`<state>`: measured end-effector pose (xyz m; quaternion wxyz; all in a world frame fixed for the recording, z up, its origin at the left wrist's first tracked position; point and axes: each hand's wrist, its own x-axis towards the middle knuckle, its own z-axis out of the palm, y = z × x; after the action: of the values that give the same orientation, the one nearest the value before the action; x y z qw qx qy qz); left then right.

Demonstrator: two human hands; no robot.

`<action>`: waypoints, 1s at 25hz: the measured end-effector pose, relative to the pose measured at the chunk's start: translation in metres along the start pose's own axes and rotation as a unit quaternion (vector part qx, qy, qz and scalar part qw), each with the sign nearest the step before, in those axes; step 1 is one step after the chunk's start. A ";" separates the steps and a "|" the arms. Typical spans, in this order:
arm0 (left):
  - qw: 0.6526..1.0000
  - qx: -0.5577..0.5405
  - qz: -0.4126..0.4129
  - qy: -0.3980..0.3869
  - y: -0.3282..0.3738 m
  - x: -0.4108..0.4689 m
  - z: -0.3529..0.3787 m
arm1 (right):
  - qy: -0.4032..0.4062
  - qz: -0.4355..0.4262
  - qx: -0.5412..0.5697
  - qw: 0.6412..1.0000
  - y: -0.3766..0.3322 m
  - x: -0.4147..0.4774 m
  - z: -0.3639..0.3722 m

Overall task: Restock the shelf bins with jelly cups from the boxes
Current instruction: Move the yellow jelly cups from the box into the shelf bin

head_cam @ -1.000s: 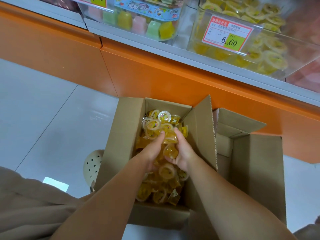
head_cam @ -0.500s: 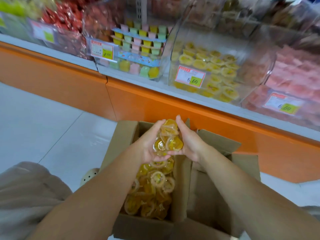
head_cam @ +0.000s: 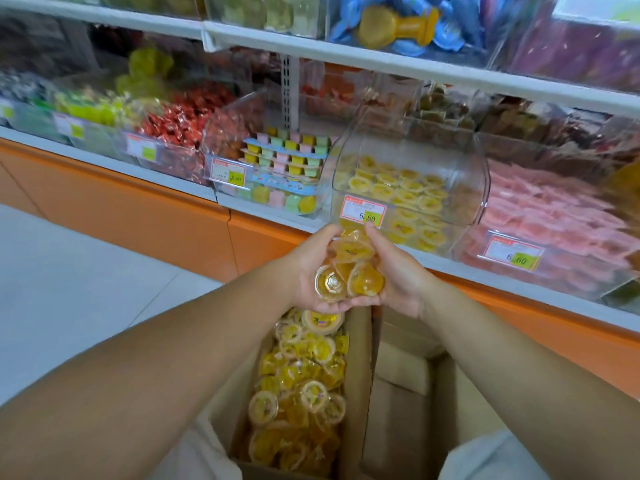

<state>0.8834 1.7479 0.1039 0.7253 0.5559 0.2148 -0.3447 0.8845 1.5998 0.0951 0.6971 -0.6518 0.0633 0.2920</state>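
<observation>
- Clear bin of pastel cups (head_cam: 273, 190): one, on the lower shelf at 11 o'clock from the hands. It holds stacked rows of yellow, green and pink cups, too many to count.
- Left hand (head_cam: 306, 271): one, on a bare forearm reaching in from 7 o'clock. The palm is turned inward and the fingers are cupped round the left side of the load.
- Handful of jelly cups (head_cam: 356, 271): yellow, at least four distinguishable. They are clasped between both palms, above the open carton and just below the yellow bin's front.
- Open carton (head_cam: 358, 393): one, on the floor at 6 o'clock from the hands.
- Loose jelly cups (head_cam: 304, 386): a heap of yellow cups filling the carton. The heap defies an exact count.
- Right hand (head_cam: 398, 271): one, on a bare forearm coming from 5 o'clock. The fingers are curled against the load's right side, fingertips up.
- Second carton (head_cam: 398, 410): one, touching the first on its right. Contents cannot be told.
- Yellow-cup bin (head_cam: 464, 188): one, clear and round-sided, at 1 o'clock from the hands. It is partly filled.
- Price label (head_cam: 363, 211): one, on that bin's front.
</observation>
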 end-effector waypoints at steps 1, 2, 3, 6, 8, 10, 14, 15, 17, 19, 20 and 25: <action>1.000 0.001 -0.004 0.003 -0.001 -0.001 0.000 | -0.001 0.000 0.000 1.000 0.000 -0.001 0.002; 1.000 -0.002 -0.005 0.004 -0.003 -0.001 0.000 | 0.000 0.001 -0.004 1.000 0.001 -0.002 0.004; 1.000 -0.010 -0.006 0.002 -0.004 -0.001 0.001 | 0.006 0.000 -0.010 1.000 0.002 -0.001 0.005; 0.999 -0.032 -0.001 -0.017 -0.001 -0.002 0.004 | 0.039 -0.015 -0.020 0.999 -0.001 0.001 0.003; 0.999 -0.017 0.015 -0.049 0.007 -0.004 0.006 | 0.069 -0.038 -0.030 0.996 -0.010 -0.002 -0.001; 0.997 -0.008 0.023 -0.068 0.013 -0.004 0.008 | 0.094 -0.053 -0.046 0.993 -0.019 -0.005 -0.002; 0.995 -0.046 0.025 -0.081 0.019 -0.002 0.008 | 0.135 -0.081 -0.092 0.983 -0.023 -0.001 0.000; 0.994 -0.062 0.028 -0.081 0.022 0.000 0.006 | 0.134 -0.089 -0.099 0.982 -0.025 0.000 0.000; 0.991 -0.088 0.034 -0.093 0.027 -0.001 0.003 | 0.129 -0.108 -0.103 0.980 -0.030 0.000 -0.002; 0.987 -0.107 0.042 -0.112 0.032 -0.001 0.000 | 0.125 -0.132 -0.104 0.978 -0.039 -0.002 -0.004; 0.985 -0.116 0.046 -0.120 0.033 -0.001 0.000 | 0.121 -0.143 -0.105 0.977 -0.042 -0.003 -0.006; 0.968 -0.211 0.061 -0.123 0.040 0.006 -0.001 | 0.135 -0.173 -0.050 0.974 -0.054 -0.006 -0.013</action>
<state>0.9168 1.7528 0.1263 0.8665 0.3556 0.1573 -0.3129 0.9097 1.5869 0.1436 0.6889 -0.7200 0.0282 0.0790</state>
